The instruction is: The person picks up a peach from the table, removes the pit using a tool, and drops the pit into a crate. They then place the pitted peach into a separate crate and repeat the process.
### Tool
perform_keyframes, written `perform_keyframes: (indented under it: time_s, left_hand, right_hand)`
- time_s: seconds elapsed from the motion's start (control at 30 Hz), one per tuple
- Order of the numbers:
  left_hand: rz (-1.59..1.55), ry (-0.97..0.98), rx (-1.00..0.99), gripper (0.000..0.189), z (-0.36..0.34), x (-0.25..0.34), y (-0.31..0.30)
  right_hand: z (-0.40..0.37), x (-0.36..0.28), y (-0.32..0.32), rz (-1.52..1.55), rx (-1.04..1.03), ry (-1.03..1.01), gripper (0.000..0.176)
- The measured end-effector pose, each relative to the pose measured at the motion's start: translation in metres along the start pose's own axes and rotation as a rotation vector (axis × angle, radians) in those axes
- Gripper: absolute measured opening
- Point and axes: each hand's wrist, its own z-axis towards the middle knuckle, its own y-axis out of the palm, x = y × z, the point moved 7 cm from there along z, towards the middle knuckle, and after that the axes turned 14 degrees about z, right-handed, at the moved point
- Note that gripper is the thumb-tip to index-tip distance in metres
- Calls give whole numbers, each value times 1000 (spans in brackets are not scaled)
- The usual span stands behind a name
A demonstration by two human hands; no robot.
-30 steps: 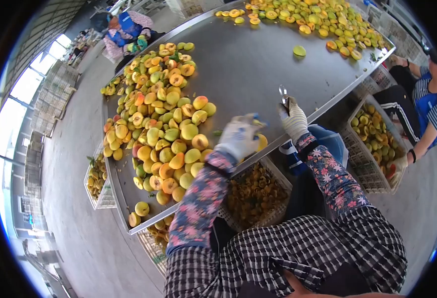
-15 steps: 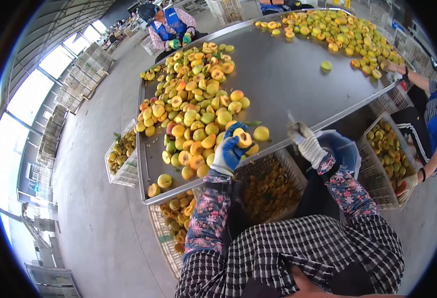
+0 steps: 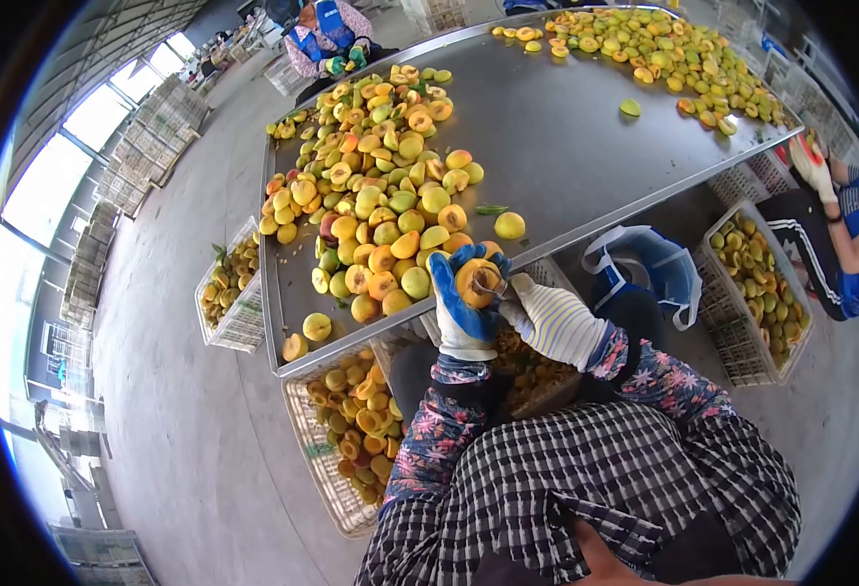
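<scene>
My left hand (image 3: 463, 311), in a white glove with a blue coated palm, is closed round a halved yellow peach (image 3: 475, 283) whose cut face points up. In a striped white glove, my right hand (image 3: 554, 320) grips a small metal pitting tool (image 3: 499, 285); its tip is at the cut face of that peach. Both hands meet just in front of the table's edge. Beyond them a heap of halved peaches (image 3: 380, 230) covers the left of the metal table (image 3: 546, 146). One single peach (image 3: 509, 226) lies beside the heap, near a green leaf (image 3: 491, 209).
Below the hands stands a crate of brownish scraps (image 3: 532, 376). A crate of peach halves (image 3: 356, 420) is at left, another crate (image 3: 756, 283) at right near a blue bucket (image 3: 649, 269). Co-workers (image 3: 327, 39) sit round the table; a second peach heap (image 3: 664, 54) lies far right.
My right hand has come left and down, bringing the tool to the peach. My left hand has drawn back from the heap with the peach, its cut face now upward.
</scene>
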Motion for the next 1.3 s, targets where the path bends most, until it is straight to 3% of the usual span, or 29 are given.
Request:
perform_keyframes:
  time_s: [0.2,0.3,0.4,0.5,0.6,0.7,0.77,0.87,0.93,0.97,1.03,1.1,1.2,1.23,1.3]
  left_hand:
    - [15,77,100,47,-8,-3,-4]
    - [71,111,108,45,-10,-5,-12]
    - [233,128,74,45,-14,-5,-17]
    - [421,144,33,45,-17,-2,-18]
    - [363,111,70,47,-23,5,-8]
    - [371,89,86,50,-23,5,-6]
    - [441,3,45,51,-19,1,-13]
    - [546,181,-29,52,-22,10,-3]
    - [535,251,10,52,-22,10,-6]
    - [528,289,30,53,-22,11,-7]
    - [619,149,-10,54,-18,7,-12]
    - [633,10,-23,58,-15,3,-12]
    - [555,-10,26,57,-18,4,-7]
    - [579,12,-25,57,-16,2,-7]
    - [624,59,-126,57,-12,-1,-13]
  right_hand:
    - [-6,7,19,33,12,9,34]
    - [-11,7,24,-37,-57,-7,23]
    - [-13,12,28,-75,-184,30,25]
    - [-18,19,38,383,-174,130,25]
    - [-20,2,33,372,-221,192,23]
    - [-16,0,28,240,-401,349,23]
    - [-18,41,50,286,-377,65,23]
    - [-14,15,35,367,-231,-24,26]
    - [-30,3,36,860,-359,818,29]
    - [-29,4,35,836,-392,835,30]
    - [-15,19,30,568,-374,310,30]
    - [-12,26,37,356,-421,17,31]
    - [-19,32,38,483,-332,248,31]
    - [-16,20,35,524,-222,77,34]
    - [-25,19,33,715,-399,552,38]
